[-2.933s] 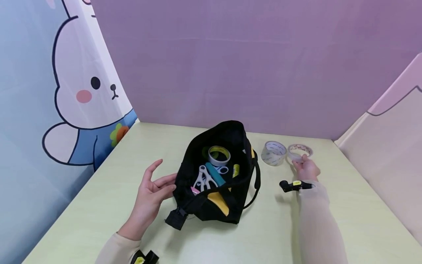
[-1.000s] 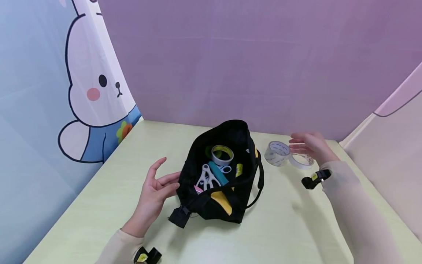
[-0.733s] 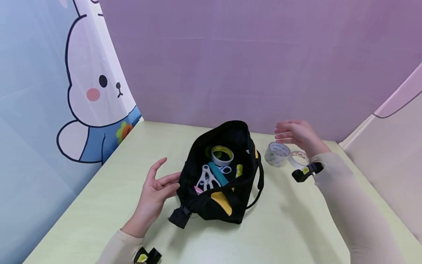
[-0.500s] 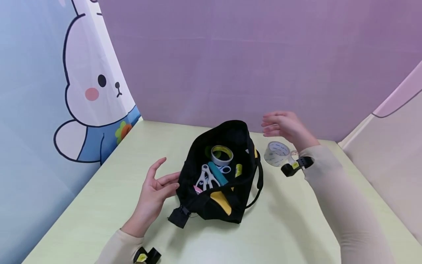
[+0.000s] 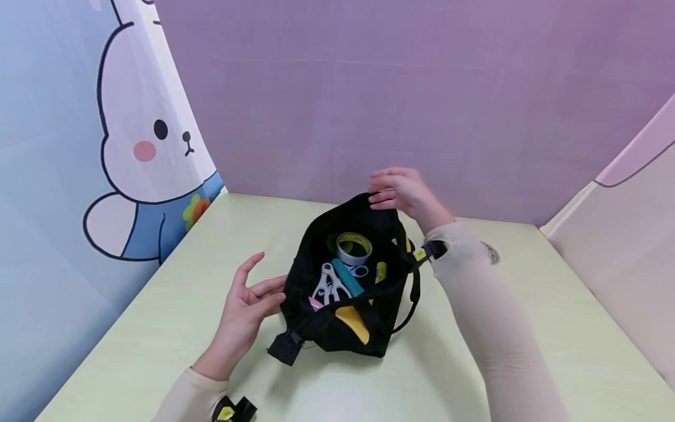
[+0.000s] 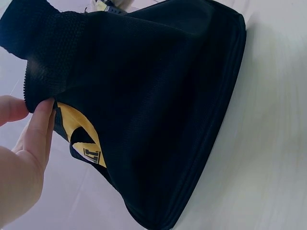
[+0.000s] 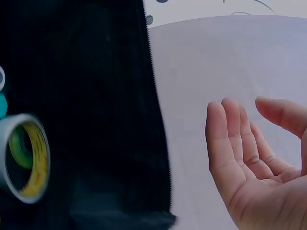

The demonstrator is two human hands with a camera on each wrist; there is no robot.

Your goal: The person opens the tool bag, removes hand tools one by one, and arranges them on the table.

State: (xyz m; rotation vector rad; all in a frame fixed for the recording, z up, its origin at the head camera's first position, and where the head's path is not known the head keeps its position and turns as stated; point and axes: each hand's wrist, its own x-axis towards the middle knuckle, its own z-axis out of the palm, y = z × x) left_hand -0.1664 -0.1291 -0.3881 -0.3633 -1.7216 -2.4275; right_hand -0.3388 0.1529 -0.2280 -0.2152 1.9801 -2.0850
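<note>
A black zip-top tool bag point(image 5: 316, 240) with yellow patches stands gaping on the table. My left hand point(image 5: 242, 313) pinches its near left edge; the left wrist view has the cloth between thumb and fingers point(image 6: 38, 129). My right hand point(image 5: 403, 193) hangs over the bag's far rim, fingers spread and nothing in them. In the right wrist view that hand point(image 7: 254, 163) is apart from the zipped edge. Inside the bag lie a tape roll point(image 5: 354, 248), a white-handled tool point(image 5: 328, 282), a teal object point(image 5: 348, 278), a yellow stick point(image 5: 381, 271) and a pink piece point(image 5: 315, 303).
At the right of the pale table point(image 5: 527, 328), a tape roll point(image 5: 493, 253) peeks out from behind my right sleeve point(image 5: 490, 316). The bag's black strap point(image 5: 414, 296) loops on its right side. A purple cloth wall point(image 5: 337, 105) closes off the back.
My right hand let go of the white tape roll at the right, lifted away, and travelled left to the bag's far rim. My left hand stays at the bag's edge.
</note>
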